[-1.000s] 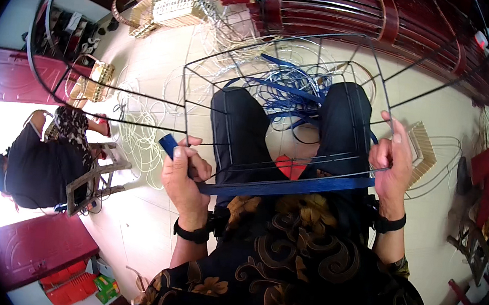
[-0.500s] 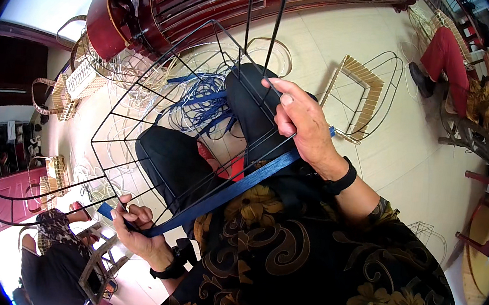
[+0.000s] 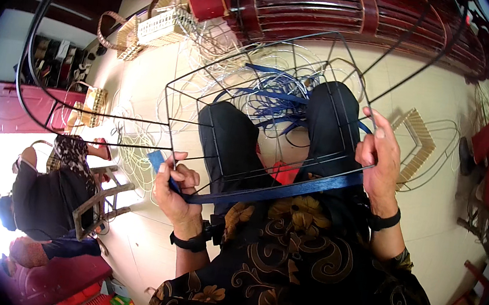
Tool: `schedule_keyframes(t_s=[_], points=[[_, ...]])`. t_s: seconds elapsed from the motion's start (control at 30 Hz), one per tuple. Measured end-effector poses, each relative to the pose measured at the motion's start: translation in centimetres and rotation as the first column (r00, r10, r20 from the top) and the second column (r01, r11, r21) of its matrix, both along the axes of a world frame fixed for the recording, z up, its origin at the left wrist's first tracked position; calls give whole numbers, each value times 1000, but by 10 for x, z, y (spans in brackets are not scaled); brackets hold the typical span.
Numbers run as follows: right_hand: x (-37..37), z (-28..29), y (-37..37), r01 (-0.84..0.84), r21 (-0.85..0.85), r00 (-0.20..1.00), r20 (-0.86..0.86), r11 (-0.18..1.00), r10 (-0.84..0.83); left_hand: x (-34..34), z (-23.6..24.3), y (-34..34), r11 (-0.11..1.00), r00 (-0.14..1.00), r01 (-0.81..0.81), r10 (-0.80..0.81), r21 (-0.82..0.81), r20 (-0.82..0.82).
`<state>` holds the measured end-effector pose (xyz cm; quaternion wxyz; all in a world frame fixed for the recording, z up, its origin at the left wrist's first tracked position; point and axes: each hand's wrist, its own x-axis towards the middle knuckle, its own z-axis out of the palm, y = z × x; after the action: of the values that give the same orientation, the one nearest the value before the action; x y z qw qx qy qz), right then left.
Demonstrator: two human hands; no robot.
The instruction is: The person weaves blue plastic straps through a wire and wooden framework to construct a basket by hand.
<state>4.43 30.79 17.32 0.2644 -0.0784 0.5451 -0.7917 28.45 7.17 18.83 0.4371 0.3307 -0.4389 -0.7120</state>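
A black wire basket frame [image 3: 169, 118] spans my lap between both hands, its long wire handle loops reaching out to the left and upper right. My left hand [image 3: 179, 192] is closed around its near left corner, pinching the wire together with a flat blue strip. This blue strip [image 3: 276, 195] runs along the frame's near edge, one short end poking up past my left fingers. At the right side, my right hand [image 3: 380, 158] has its fingers curled on the frame's wire; the strip's far end passes beside that palm and is partly hidden.
Loose blue strips [image 3: 280, 99] and pale strips lie tangled on the floor past my knees. A dark red wooden bench [image 3: 307, 10] stands beyond. A partly woven basket [image 3: 417, 144] is at right, woven baskets [image 3: 165, 28] at far left. People sit at both sides.
My view has turned, so the surroundings shift across the picture. The frame now lies more level between my hands, and the right hand is lower. Both hands keep their hold.
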Motion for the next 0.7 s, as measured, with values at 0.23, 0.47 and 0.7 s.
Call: schedule_keyframes(t_s=[0.23, 0.47, 0.7], points=[[-2, 6, -5, 0, 35, 1000, -14, 999, 0, -3, 6, 0, 999, 999, -25, 26, 23, -39], [-32, 34, -14, -55, 17, 997, 55, 998, 54, -11, 27, -31, 971, 979, 204, -202, -124, 34], [-60, 76, -31, -182, -141, 977, 83, 973, 194, -10, 54, -76, 865, 851, 473, -498, -166, -169]])
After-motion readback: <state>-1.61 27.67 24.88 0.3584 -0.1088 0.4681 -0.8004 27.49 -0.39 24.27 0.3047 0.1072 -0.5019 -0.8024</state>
